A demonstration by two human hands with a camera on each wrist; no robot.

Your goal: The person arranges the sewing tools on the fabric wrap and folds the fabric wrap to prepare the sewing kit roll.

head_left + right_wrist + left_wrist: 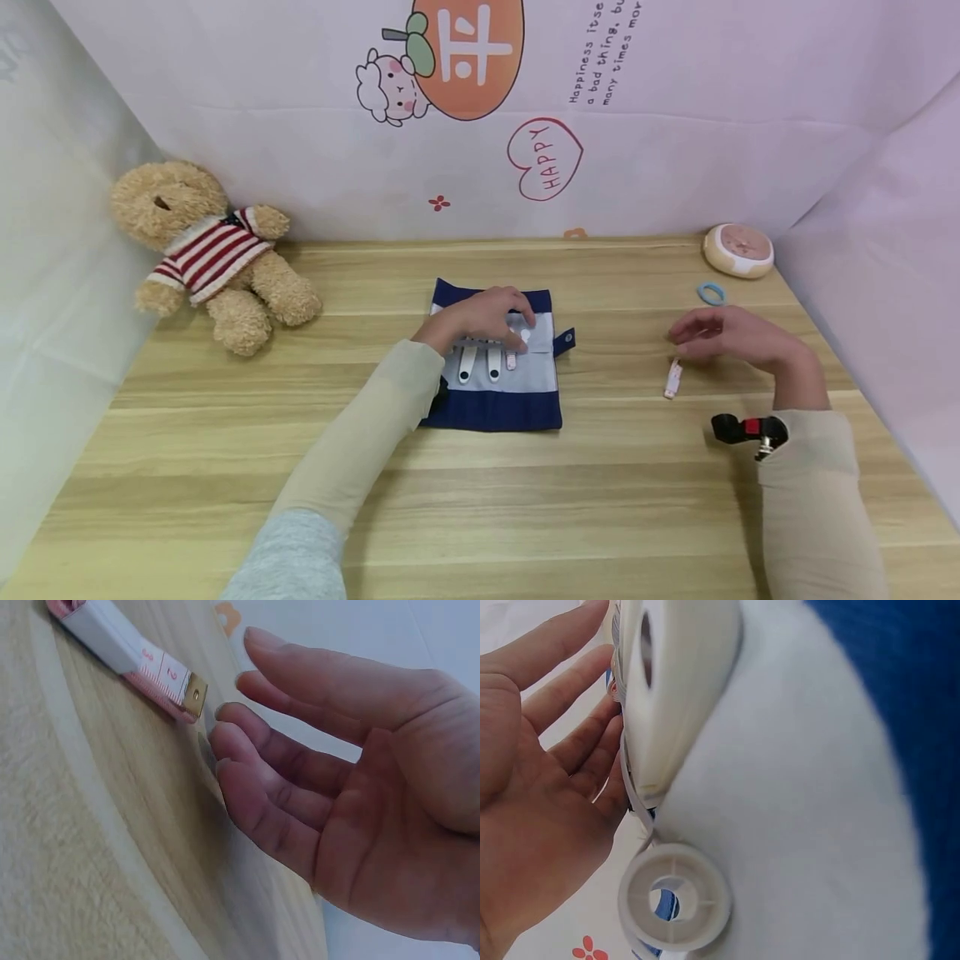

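A navy and pale grey fabric pouch (pixel 491 411) lies unfolded in the middle of the table. My left hand (pixel 483 318) is over its upper part, fingers bent loosely and apart, and I see nothing pinched between them. Under it are two white tools (pixel 467 364) with dark dots at their ends, and a small pinkish-white piece (pixel 512 361). The left wrist view shows a white plastic spool (pixel 676 896) beside that hand. My right hand (pixel 731 337), loosely curved and holding nothing, hovers by a folded tape measure (pixel 672 379) with a brass tip.
A teddy bear (pixel 217 250) in a striped top sits at the back left. At the back right are a round cream and pink object (pixel 740 250) and a blue ring (pixel 711 293). A snap strap (pixel 565 341) sticks out from the pouch's right side. White printed cloth (pixel 300 167) encloses the table.
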